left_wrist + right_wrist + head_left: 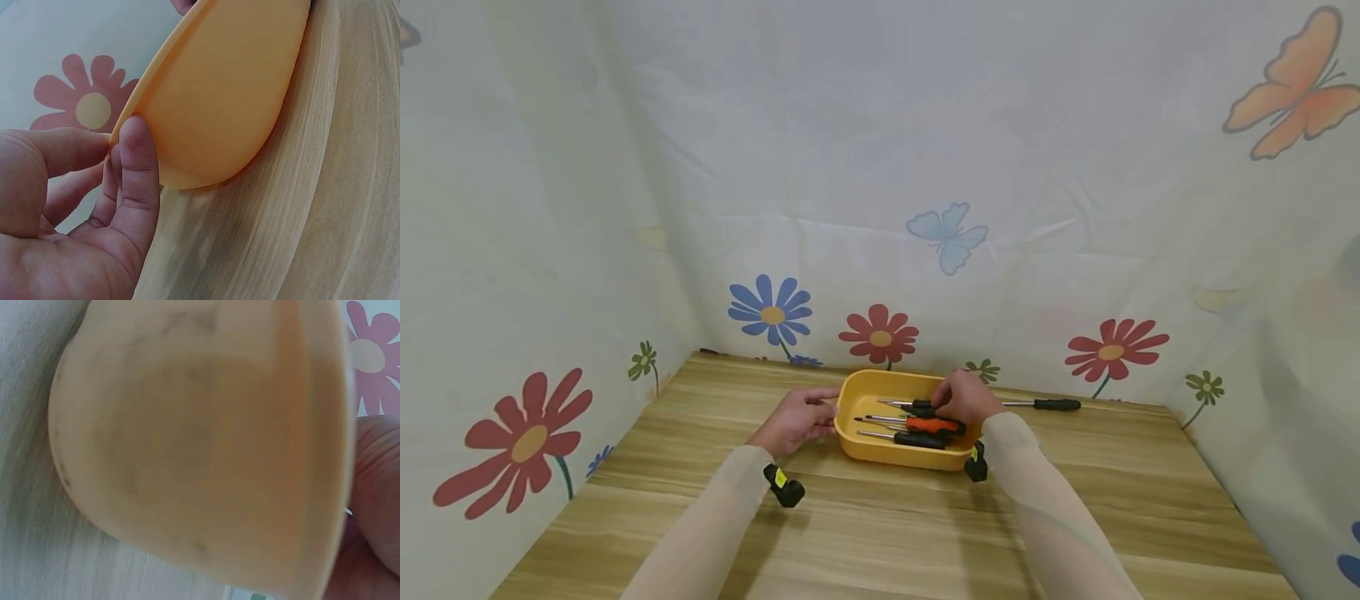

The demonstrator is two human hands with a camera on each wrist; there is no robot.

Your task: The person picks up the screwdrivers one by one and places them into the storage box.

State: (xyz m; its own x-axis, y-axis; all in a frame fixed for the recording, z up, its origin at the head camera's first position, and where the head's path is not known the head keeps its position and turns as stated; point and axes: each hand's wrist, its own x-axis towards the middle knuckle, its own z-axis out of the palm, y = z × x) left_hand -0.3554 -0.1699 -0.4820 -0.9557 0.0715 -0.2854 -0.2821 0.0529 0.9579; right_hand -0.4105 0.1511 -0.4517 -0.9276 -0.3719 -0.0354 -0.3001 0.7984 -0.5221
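A yellow plastic tray [895,454] stands on the table and holds several screwdrivers. My left hand [801,419] pinches its left rim, seen close in the left wrist view, thumb and fingers on either side of the edge [128,115]. Over the tray's right side, the right hand [966,398] reaches in with curled fingers at a black screwdriver handle [919,406]. Nearer to me lie an orange-and-black screwdriver [928,425] and another black-handled screwdriver [921,439]. In the right wrist view the tray wall [187,444] hides the fingertips.
A black-handled screwdriver [1056,404] lies on the table to the right, its shaft partly behind the right wrist. The wooden table [865,533] ends at a white curtain [820,167] printed with flowers and butterflies, which stands close behind the tray and at both sides.
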